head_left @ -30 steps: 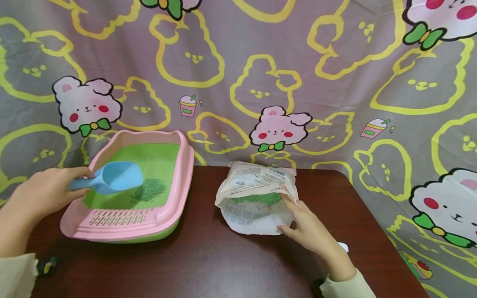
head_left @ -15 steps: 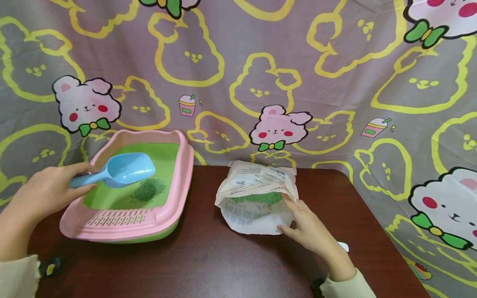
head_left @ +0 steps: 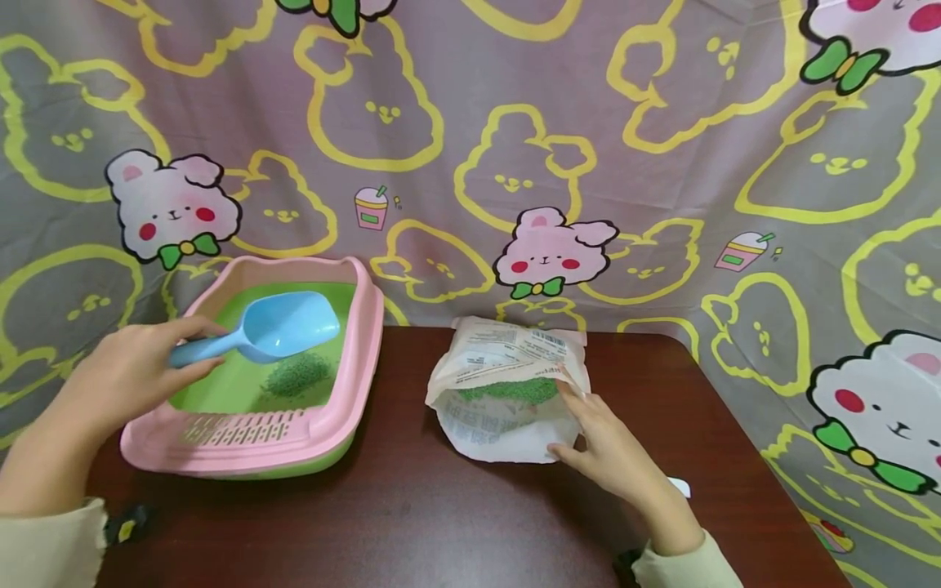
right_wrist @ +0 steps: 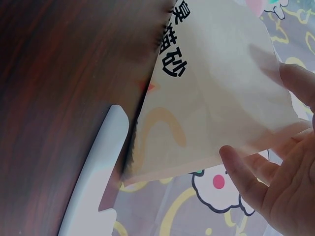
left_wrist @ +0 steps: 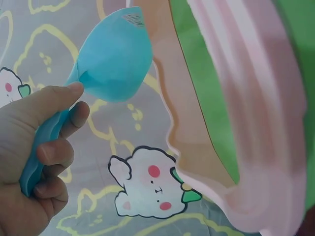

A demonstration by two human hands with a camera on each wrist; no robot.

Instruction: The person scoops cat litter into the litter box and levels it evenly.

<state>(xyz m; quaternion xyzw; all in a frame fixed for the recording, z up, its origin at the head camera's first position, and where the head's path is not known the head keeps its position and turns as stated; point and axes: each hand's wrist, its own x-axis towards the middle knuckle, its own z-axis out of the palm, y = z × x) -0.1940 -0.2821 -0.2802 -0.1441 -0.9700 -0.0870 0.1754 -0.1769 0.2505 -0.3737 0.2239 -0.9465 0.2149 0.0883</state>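
My left hand [head_left: 132,367] grips the handle of a light blue scoop [head_left: 290,325], thumb along the top and fingers curled round it in the left wrist view. The scoop's hollow bowl, with no litter visible in it, is above a pink-rimmed green litter box [head_left: 371,351]. Inside the box lies a small pile of green litter granules [head_left: 297,375]. My right hand [head_left: 613,449] rests its spread, relaxed fingers against the side and mouth of a white cat litter bag [head_left: 507,339]. Green granules [head_left: 518,392] show in its gaping mouth. Some right fingertips are hidden in the head view.
Everything stands on a dark brown table [head_left: 412,523]. Behind my right wrist a white object [head_left: 680,487] lies mostly hidden; the right wrist view shows it as a long white plastic piece [right_wrist: 93,172]. A cartoon-printed curtain [head_left: 441,188] hangs behind and to the right.
My left hand has moved right and slightly forward, carrying the scoop from the box's left part toward its right rim. The right hand and bag have stayed in place.
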